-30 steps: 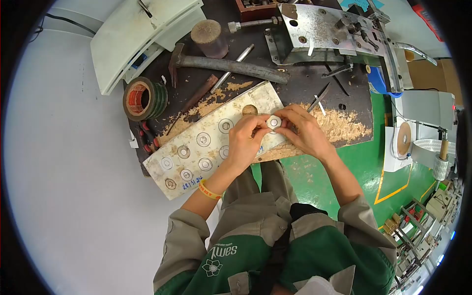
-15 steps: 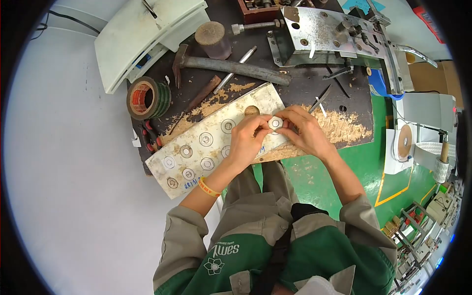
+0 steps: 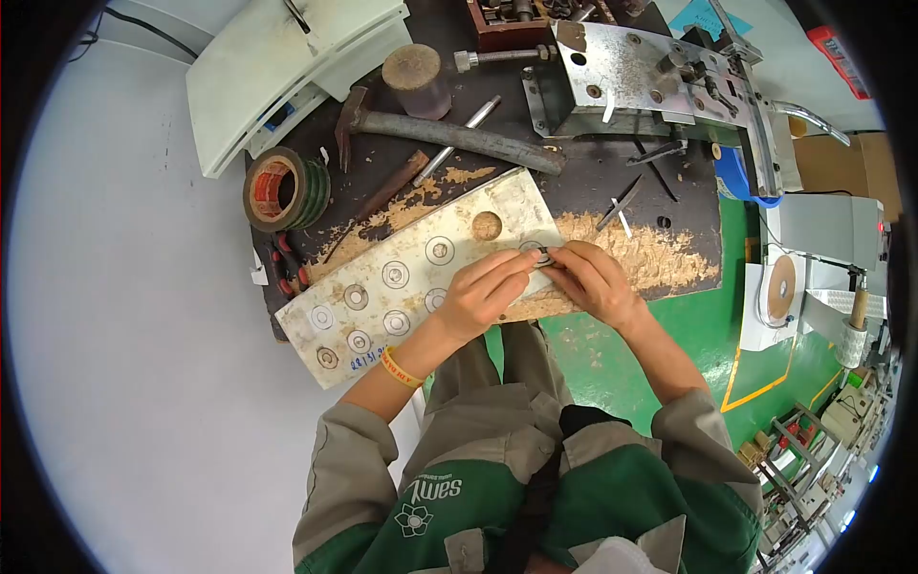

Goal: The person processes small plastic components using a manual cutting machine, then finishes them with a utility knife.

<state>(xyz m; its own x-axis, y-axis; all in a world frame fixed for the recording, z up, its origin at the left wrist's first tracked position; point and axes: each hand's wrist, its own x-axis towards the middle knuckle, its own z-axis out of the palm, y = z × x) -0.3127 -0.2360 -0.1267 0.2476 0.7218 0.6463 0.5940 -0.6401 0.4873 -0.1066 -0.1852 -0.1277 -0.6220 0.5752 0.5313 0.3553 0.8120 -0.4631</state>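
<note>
A small metal hex nut (image 3: 543, 257) is pinched between my fingertips, seen nearly edge-on and partly covered. My left hand (image 3: 491, 289), with a yellow wristband, grips its left side with closed fingers. From the right, my right hand (image 3: 599, 283) holds it between thumb and fingers. Both hands are over the right end of a worn white board (image 3: 457, 223). Ring-shaped outlines and round metal pieces lie in rows on the board, and a larger brown hole (image 3: 487, 226) sits near its top edge. My left hand and forearm hide part of the lower row.
A hammer (image 3: 449, 135), a metal rod (image 3: 457, 141), a tape roll (image 3: 287, 190) and red-handled pliers (image 3: 285, 263) lie around the board. A dark pointed tool (image 3: 620, 204) is to the right. Behind stand a cylindrical block (image 3: 418, 81) and a metal fixture (image 3: 622, 81).
The nut has tipped from facing me to nearly edge-on and dropped slightly lower. My left hand has shifted right and its fingers have straightened somewhat. The camera view has shifted slightly.
</note>
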